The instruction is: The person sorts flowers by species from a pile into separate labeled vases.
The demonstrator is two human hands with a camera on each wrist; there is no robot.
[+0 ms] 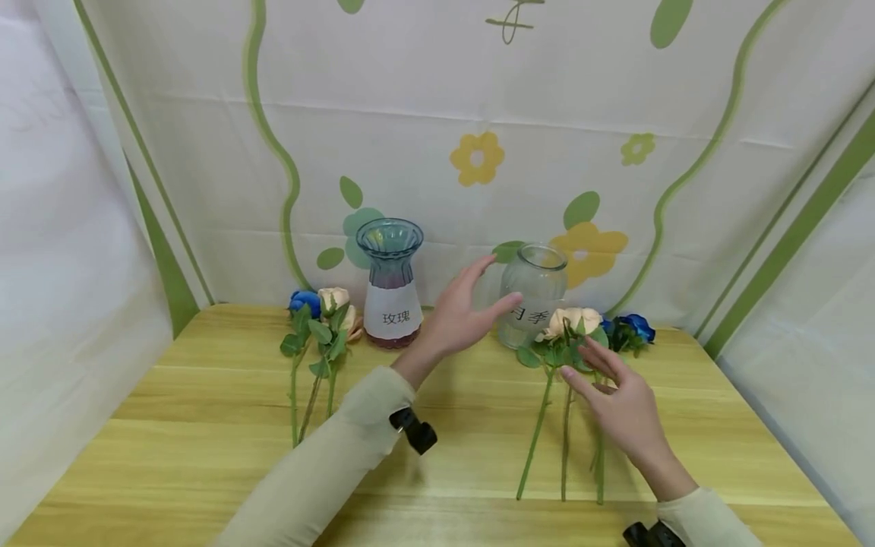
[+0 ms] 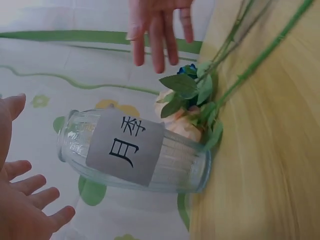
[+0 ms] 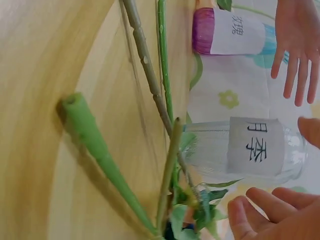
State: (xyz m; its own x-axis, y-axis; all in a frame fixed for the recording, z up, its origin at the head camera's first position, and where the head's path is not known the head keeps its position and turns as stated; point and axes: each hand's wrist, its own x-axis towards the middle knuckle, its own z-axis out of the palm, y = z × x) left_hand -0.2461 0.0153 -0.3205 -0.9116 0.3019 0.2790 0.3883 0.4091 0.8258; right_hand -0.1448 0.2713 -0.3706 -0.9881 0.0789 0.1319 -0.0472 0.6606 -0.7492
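A clear glass vase point(image 1: 540, 277) with a white paper label stands at the back of the table, right of centre. My left hand point(image 1: 465, 308), fingers extended, is just left of this vase without gripping it. Lower right, my right hand point(image 1: 625, 410) hovers by a bunch of flowers with loosely bent fingers, holding nothing. That bunch has peach roses point(image 1: 574, 320), blue roses point(image 1: 637, 328) and long green stems point(image 1: 536, 433) that lie toward the front. In the left wrist view the labelled vase point(image 2: 170, 175) stands between both hands, apart from the fingers.
A blue-to-purple glass vase point(image 1: 393, 266) with a white label stands left of my left hand. Left of it lies another bunch with a blue rose point(image 1: 304, 302) and peach roses point(image 1: 333, 298). A printed cloth point(image 1: 410, 137) hangs behind the wooden table point(image 1: 205, 425).
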